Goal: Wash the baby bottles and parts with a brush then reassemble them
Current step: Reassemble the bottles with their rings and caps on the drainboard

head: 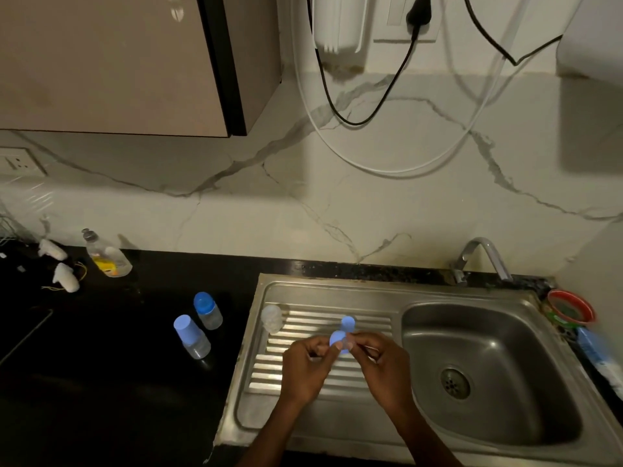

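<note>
A: From the head view, what are the hands doing?

B: Over the ribbed drainboard (323,372), the left hand (308,369) and right hand (384,369) both pinch a small blue bottle part (338,341) between their fingertips.

A: Other pieces?

B: A second blue part (348,323) lies on the drainboard just behind, and a clear bottle (271,318) stands at its left end. 2 capped bottles, the near one (192,337) and the far one (207,310), stand on the black worktop (101,365), left of the sink (485,372).

A: Brushes?

B: 2 white ones (59,264) lie beside a soap bottle (106,256), far left.
</note>
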Available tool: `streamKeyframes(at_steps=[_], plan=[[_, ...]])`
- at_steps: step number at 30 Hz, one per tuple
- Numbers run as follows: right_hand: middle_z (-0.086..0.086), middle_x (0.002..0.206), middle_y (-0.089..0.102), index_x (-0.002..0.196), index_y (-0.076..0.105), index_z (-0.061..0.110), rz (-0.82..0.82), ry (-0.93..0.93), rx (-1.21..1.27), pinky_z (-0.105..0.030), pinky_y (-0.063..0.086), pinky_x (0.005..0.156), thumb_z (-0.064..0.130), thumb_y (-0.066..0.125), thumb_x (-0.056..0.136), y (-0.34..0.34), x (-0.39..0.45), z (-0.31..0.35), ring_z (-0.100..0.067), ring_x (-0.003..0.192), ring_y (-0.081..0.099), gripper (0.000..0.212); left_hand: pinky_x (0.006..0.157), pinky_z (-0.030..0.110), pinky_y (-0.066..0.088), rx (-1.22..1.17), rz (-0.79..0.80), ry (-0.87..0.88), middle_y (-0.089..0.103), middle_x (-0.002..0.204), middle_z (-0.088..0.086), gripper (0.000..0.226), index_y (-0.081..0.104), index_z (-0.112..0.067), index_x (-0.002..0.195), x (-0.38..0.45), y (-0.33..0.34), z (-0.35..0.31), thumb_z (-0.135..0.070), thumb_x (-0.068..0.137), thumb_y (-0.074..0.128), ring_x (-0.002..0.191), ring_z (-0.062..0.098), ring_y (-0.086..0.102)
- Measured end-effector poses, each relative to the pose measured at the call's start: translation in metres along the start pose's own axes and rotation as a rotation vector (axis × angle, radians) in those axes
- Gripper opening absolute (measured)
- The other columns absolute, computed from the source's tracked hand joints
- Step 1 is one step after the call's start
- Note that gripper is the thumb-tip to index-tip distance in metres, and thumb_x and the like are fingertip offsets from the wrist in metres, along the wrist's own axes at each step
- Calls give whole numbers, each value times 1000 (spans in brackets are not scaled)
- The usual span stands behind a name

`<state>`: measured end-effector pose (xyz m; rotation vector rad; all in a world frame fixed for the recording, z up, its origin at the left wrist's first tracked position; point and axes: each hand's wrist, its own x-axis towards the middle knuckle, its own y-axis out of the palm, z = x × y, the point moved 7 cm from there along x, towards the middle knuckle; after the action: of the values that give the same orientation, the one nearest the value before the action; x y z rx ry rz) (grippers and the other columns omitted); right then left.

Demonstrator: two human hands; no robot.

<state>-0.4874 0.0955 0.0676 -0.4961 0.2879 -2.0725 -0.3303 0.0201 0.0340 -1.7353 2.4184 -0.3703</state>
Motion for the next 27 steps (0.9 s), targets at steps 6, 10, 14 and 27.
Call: streamKeyframes(at_steps=[6, 10, 14, 27], plan=[[25, 93, 74, 95, 77, 29, -71, 47, -28, -15, 53, 74, 20, 72, 93, -1, 0, -6, 6, 89, 69, 11, 70, 50, 61, -101, -21, -126, 72, 69, 2, 35, 74, -18, 80, 3, 10, -4, -52, 87, 75, 64, 17, 72], [23, 91, 73, 101, 74, 30, -55, -49, -122, -18, 51, 68, 24, 69, 97, 1, -2, -2, 3, 79, 68, 10, 74, 50, 63, -228, -58, -183, 76, 81, 4, 22, 78, -21, 94, 2, 15, -4, -42, 87, 78, 74, 21, 75], [22, 91, 74, 94, 74, 28, -70, 48, -3, -21, 54, 72, 15, 71, 95, 3, 9, -13, 2, 84, 69, 13, 70, 41, 63, -234, -2, -205, 72, 78, 10, 30, 78, -23, 95, 8, 19, 0, -51, 85, 77, 75, 17, 71], [-1, 117, 68, 123, 69, 15, 28, -227, -230, -17, 48, 95, 6, 70, 88, 22, 60, 4, -12, 104, 64, 36, 83, 26, 56, -24, 131, -62, 79, 91, -7, 13, 80, -20, 99, 73, -9, 10, -28, 91, 76, 88, 7, 73]])
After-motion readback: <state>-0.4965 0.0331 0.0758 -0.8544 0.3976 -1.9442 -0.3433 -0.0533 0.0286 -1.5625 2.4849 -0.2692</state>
